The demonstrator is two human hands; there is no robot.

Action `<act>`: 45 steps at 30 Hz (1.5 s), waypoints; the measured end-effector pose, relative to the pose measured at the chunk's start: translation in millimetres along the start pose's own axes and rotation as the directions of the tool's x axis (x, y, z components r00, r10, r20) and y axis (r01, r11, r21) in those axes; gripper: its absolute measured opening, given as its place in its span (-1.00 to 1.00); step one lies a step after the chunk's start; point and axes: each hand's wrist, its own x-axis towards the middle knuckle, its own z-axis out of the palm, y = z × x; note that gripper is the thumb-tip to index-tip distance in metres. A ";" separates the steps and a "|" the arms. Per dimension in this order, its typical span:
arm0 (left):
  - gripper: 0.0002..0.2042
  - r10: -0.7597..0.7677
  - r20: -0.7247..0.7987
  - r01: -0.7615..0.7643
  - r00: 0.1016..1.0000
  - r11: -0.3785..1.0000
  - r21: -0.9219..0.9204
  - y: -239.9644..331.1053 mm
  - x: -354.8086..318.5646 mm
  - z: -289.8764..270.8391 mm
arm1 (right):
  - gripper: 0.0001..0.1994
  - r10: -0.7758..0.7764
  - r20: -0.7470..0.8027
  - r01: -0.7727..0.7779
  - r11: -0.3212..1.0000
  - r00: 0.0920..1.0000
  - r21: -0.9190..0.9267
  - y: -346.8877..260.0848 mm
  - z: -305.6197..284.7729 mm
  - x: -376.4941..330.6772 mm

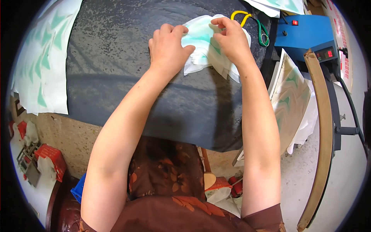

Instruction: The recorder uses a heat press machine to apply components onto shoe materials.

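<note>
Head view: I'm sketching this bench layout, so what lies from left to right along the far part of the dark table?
White sheet with green triangles → left hand → crumpled white-and-green fabric piece → right hand → yellow-and-green-handled scissors → blue machine box.

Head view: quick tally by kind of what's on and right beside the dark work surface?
Hands: 2, left hand and right hand, both on the white-and-green pieces
Bunch of white-and-green pieces: 1
Scissors: 1
Large white-and-green sheet: 1
Blue machine: 1
Total: 6
</note>
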 end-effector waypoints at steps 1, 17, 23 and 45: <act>-0.58 -0.014 0.038 0.013 0.999 0.999 0.029 -2.2 0.6 3.4 | -0.68 0.002 0.004 -0.002 1.000 1.000 -0.003 2.1 2.7 5.1; -0.44 -0.027 0.058 0.027 0.998 1.000 -0.002 -7.4 0.1 10.2 | -0.78 0.060 0.174 -0.014 0.968 0.983 -0.251 -1.2 3.9 36.3; -0.54 0.078 -0.018 -0.080 0.997 0.994 -0.079 -8.3 9.1 -9.7 | -0.83 -0.089 0.228 0.106 0.992 0.970 -0.063 -25.9 -17.9 21.8; -0.62 0.141 0.750 0.681 0.647 0.336 -0.651 112.0 -112.7 -52.7 | -0.87 0.322 0.271 -0.416 0.588 0.907 0.694 5.5 -154.2 -193.5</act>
